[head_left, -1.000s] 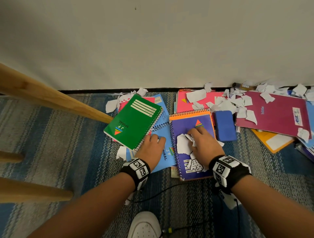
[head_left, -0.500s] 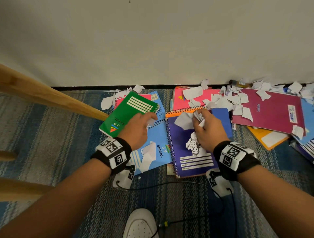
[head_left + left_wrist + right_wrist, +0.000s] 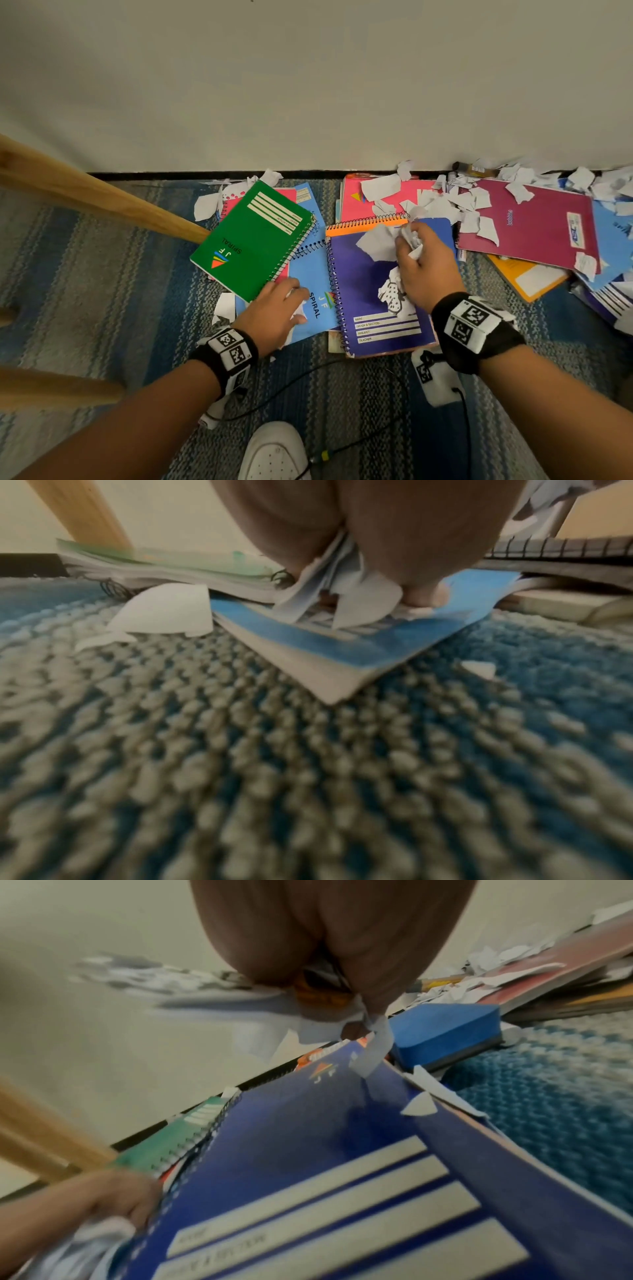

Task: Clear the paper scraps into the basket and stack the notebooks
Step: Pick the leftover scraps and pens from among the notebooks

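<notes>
Left hand: your left hand (image 3: 275,310) is curled round a small bunch of white scraps (image 3: 337,601), pressed down on the light blue spiral notebook (image 3: 317,287).
Right hand: your right hand (image 3: 426,270) has its fingers closed on a crumpled wad of scraps (image 3: 411,238) over the purple spiral notebook (image 3: 373,298).
Loose scraps close by: one torn piece (image 3: 378,241) lies on the purple cover beside your right fingertips, and another (image 3: 226,306) sits on the striped rug (image 3: 102,274) just left of the blue notebook.
Handling of scraps: they look feather-light, limp and easy to drop, so rake them into the palm and squeeze rather than pinching single edges.
Notebooks: the green spiral notebook (image 3: 255,240) overlaps the blue one; take each by the plain edge opposite the wire coil, which likely snags its neighbours. Covers look thin and will flex.
Farther pile: the pink notebook (image 3: 380,198) and the maroon notebook (image 3: 534,226), near the wall (image 3: 308,85), are littered with many more scraps.
Basket: not in view, so you cannot tell where the handfuls must go.
</notes>
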A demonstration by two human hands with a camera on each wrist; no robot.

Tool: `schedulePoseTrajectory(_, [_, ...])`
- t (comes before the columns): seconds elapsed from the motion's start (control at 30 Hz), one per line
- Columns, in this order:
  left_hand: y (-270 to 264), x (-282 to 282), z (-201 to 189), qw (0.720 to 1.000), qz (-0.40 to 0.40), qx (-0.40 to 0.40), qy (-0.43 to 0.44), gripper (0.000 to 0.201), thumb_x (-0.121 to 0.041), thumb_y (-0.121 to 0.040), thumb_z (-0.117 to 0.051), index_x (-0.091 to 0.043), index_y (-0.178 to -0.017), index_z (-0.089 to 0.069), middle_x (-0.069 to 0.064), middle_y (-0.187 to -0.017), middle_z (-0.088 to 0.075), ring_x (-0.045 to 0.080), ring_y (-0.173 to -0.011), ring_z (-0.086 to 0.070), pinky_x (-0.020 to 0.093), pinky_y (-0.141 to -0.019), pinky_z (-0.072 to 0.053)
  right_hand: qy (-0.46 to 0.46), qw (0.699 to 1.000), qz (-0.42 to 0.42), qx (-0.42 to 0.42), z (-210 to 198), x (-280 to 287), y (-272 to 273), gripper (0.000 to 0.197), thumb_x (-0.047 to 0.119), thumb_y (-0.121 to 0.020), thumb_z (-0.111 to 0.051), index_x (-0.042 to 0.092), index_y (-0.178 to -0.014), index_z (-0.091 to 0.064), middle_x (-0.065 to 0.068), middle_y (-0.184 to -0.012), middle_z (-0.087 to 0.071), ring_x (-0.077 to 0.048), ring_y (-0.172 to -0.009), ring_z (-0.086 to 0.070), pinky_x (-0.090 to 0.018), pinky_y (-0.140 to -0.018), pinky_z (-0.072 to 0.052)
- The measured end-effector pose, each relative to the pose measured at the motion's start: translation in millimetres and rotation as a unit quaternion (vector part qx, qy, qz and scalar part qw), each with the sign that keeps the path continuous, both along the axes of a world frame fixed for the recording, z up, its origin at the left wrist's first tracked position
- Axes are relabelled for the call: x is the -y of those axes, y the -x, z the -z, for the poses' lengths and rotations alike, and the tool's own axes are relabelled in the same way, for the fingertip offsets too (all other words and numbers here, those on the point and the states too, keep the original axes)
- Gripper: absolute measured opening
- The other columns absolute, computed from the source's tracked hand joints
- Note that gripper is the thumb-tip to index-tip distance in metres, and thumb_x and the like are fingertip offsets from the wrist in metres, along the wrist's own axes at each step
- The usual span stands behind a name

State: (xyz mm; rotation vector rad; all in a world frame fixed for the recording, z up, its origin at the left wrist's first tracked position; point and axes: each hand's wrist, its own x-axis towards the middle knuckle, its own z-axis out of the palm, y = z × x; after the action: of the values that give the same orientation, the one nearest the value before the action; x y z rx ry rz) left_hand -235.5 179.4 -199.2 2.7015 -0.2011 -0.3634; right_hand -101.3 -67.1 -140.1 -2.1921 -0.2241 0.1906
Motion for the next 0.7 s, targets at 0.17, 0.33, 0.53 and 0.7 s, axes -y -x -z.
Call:
schedulePoseTrajectory(0.17, [-3,1,-1,1.0,-0.005,0.005,-0.007,0.022,-0.004,-0.082,-0.056,-0.017,-0.1,-0.057,0.007,-0.098,-0.055,0.03,-0.083,-0.052,0.041,-0.077,-0.05,-0.052,0.995,0.082,-0.026,-12,11,-17,0.02,0.03,-0.098,-0.049,0.016,-0.112,-0.055,-0.006,-0.093,-0.067,-0.021,-0.077,-0.062,-0.031,-0.071,-0.049])
schedulePoseTrajectory(0.33, [-5,5,-9,0.998,-0.061,-0.008,0.02,0.03,-0.002,-0.079,-0.061,-0.013,-0.107,-0.062,0.01,-0.102,-0.056,0.032,-0.088,-0.058,0.037,-0.079,-0.049,-0.086,0.99,0.093,-0.069,-11,16,-18,0.03,0.043,-0.092,-0.049,0.022,-0.112,-0.054,-0.005,-0.097,-0.069,-0.026,-0.084,-0.066,-0.043,-0.081,-0.055])
schedulePoseTrajectory(0.53, [17,-12,-39,0.987,-0.155,0.023,0.033,0.026,-0.017,-0.085,-0.047,-0.015,-0.103,-0.065,0.009,-0.097,-0.061,0.031,-0.078,-0.06,0.035,-0.071,-0.049,-0.023,0.997,0.027,-0.064,-4,7,3,0.019,0.029,-0.099,-0.05,0.017,-0.112,-0.056,-0.004,-0.092,-0.065,-0.021,-0.079,-0.06,-0.029,-0.07,-0.043])
schedulePoseTrajectory(0.7, [50,-56,-35,0.956,-0.292,-0.001,-0.015,0.039,-0.039,-0.084,-0.037,-0.013,-0.093,-0.064,0.014,-0.087,-0.065,0.034,-0.08,-0.062,0.037,-0.068,-0.046,0.017,0.996,-0.039,-0.073,15,-5,19,0.017,0.023,-0.098,-0.052,0.013,-0.109,-0.058,-0.008,-0.085,-0.065,-0.027,-0.077,-0.061,-0.033,-0.064,-0.045])
